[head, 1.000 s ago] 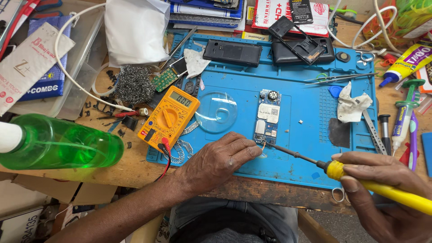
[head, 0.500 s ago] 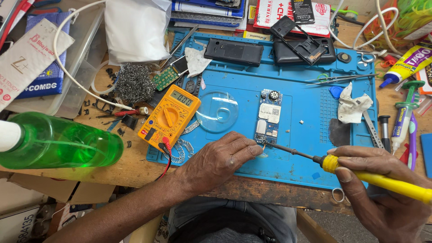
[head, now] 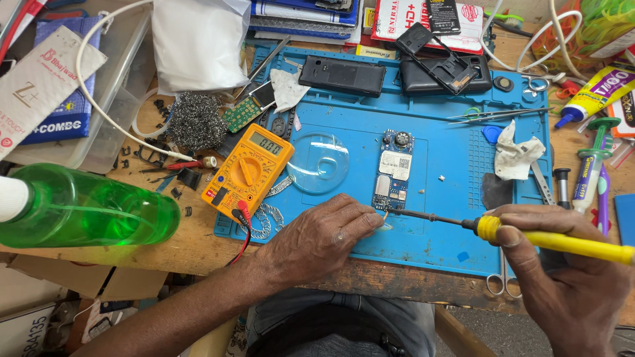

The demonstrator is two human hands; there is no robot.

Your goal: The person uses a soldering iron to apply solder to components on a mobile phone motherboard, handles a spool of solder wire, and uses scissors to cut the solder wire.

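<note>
Head view: the small blue rectangular circuit board lies flat on the blue silicone work mat. Left hand presses its lower edge, fingers curled, grasping nothing. Right hand clenches the yellow-handled soldering iron. The board looks light, thin and fragile; edges seem the safest hold.

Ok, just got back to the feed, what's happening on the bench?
A person is soldering a small circuit board on the blue work mat. The right hand holds a yellow-handled soldering iron, its tip at the board's lower edge. The left hand rests on the mat, fingertips beside that spot. An orange multimeter lies left.
</note>
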